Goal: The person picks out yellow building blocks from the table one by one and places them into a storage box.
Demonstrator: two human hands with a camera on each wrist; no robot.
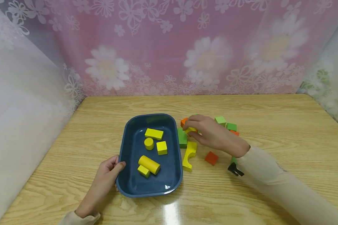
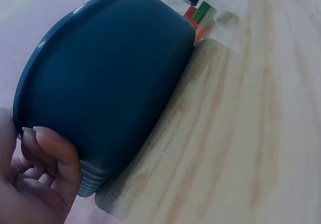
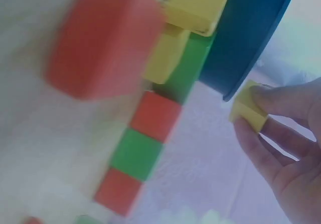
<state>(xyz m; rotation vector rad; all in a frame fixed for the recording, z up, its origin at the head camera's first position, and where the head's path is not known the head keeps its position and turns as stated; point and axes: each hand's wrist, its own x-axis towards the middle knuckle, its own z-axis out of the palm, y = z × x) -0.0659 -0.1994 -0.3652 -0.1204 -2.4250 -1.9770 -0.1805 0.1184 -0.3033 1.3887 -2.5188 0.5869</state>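
Head view: left grip (image 1: 104,172) holds a blue tray (image 1: 164,182) by its rim, nearer the left than right edge of the counter (image 1: 273,125); right grip (image 1: 214,132) pinches a yellow block (image 1: 190,130) near the tray.

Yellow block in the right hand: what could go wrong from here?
1. The right hand pinches the small yellow block outside the blue tray; it could slip and drop among the loose blocks on the table.
2. If it's headed for the tray, it might catch the rim on the way over.
3. The left hand grips only the left rim, so a knock could swing the tray into the yellow arched block close by its right side.
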